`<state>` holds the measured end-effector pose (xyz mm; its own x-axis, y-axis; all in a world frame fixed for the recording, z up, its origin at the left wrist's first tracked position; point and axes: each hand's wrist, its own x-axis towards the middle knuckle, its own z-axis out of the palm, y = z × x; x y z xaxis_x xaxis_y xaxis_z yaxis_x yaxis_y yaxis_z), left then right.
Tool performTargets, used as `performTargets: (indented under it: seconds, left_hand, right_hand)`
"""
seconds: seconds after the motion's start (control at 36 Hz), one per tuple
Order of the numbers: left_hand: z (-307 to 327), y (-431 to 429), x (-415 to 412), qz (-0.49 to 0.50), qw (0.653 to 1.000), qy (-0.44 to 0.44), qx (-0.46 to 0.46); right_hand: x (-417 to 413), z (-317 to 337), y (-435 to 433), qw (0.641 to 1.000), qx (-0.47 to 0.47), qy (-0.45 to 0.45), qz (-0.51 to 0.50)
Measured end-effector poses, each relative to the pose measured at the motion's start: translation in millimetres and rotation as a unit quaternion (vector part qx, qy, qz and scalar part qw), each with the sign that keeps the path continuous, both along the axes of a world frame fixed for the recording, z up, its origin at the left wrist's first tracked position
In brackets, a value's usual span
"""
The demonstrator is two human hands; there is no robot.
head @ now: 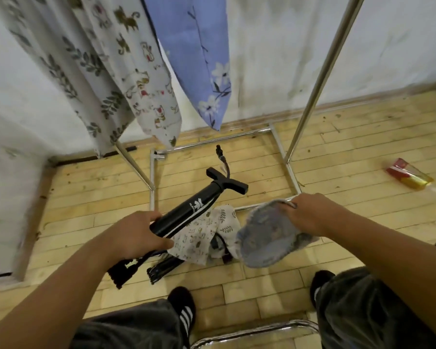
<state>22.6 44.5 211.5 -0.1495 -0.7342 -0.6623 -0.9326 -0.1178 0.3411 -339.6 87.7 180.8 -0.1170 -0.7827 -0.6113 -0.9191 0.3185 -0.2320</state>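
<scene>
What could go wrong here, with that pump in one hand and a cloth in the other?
The left hand grips the black pump by its barrel alone, tilted; it might slip or knock the rack's base bar. The pump's hose sticks out loose and could snag. The patterned cloth lies on the floor under the pump, near the shoes; it might tangle or trip. The right hand, holding a grey-blue cloth, cannot help.

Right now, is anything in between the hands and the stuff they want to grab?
Nothing visible is in the way. The left hand grips the black pump, and the right hand holds the blue-grey cloth. A printed cloth lies below the pump.
</scene>
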Motion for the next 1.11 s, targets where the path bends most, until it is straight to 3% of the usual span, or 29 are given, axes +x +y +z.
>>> performTargets:
  seconds: [0.25, 0.47, 1.11]
  left_hand:
    - [44.8, 52.1, 20.7, 0.016, 0.998, 0.053, 0.005]
    - [44.4, 51.5, 40.8, -0.020, 0.993, 0.100, 0.059]
    - [35.7, 25.7, 35.5, -0.135, 0.971, 0.119, 0.155]
  right_hand:
    - [5.5, 31.7, 27.9, 1.000, -0.029, -0.001, 0.002]
    - [9.0, 32.1, 44.7, 0.994, -0.066, -0.061, -0.066]
    - [-7.8, -19.4, 28.7, 0.991, 0.019, -0.004, -0.134]
